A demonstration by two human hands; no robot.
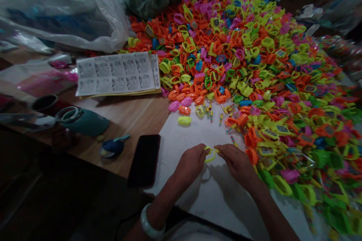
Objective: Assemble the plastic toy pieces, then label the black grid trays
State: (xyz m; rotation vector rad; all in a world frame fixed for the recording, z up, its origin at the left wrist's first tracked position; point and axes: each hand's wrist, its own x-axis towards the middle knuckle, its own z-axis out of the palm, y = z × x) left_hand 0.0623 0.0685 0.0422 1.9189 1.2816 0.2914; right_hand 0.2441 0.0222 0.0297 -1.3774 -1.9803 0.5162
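Observation:
My left hand [192, 160] is closed on a yellow plastic toy watch [210, 156], its looped band showing beyond my fingertips. Facing it, my right hand [236, 162] is pinched at the watch's other side, where a bit of yellow shows at the fingertips. Whether that bit is the band's end or a separate small piece cannot be made out. Both hands are just above a white sheet [175, 147]. Beyond them lie small tubes with coloured beads [211, 116], a wrapped yellow toy watch [184, 121] and a wrapped orange one [184, 110].
A large heap of colourful toy watches [249, 52] covers the back and right. Printed label sheets [115, 74] lie at the left. A black phone [144, 160], a blue toy-like object [112, 148], a teal jar [85, 120] and a clear plastic bag [93, 11] are also on that side.

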